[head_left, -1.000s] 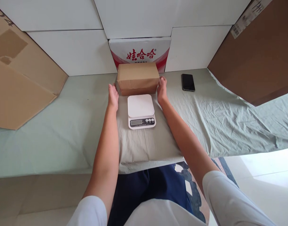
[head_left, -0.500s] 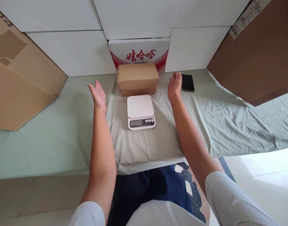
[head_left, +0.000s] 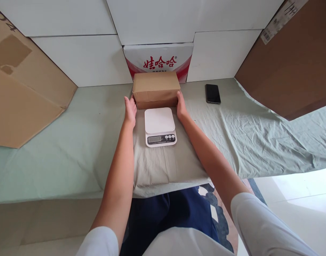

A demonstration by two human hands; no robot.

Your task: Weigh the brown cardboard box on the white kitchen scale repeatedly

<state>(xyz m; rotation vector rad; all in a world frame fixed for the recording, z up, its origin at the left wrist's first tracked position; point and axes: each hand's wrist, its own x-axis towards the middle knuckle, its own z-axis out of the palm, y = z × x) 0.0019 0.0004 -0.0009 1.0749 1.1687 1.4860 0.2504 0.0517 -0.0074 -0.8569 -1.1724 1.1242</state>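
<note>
Central passage is obstructed by the scale (head_left: 160, 121), with the cardboard box (head_left: 156, 82) set beyond. Room is afforded across the cloth (head_left: 85, 135) at left; far-right passage is narrowed by the phone (head_left: 213, 94).

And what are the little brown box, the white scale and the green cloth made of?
Little brown box: looks like matte cardboard, going by its plain brown faces and creased edges.
White scale: probably smooth plastic, from its even colour and rounded corners; the display window could be plastic or glass.
Green cloth: seems a dull fabric, since it wrinkles; I can't tell which fibre.
</note>
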